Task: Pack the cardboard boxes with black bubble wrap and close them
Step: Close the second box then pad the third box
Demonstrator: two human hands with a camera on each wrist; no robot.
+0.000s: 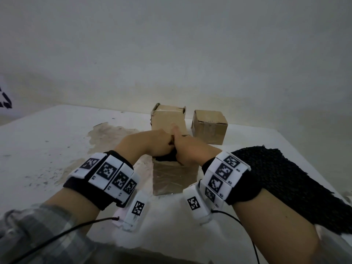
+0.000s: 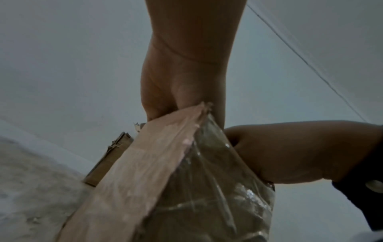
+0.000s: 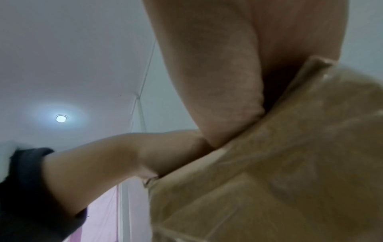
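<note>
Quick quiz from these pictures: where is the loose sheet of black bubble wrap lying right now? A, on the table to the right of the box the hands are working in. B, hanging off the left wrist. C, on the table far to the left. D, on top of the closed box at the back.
A: the black bubble wrap sheet lies spread on the table, right of the open box that both hands are pushing into.
</note>
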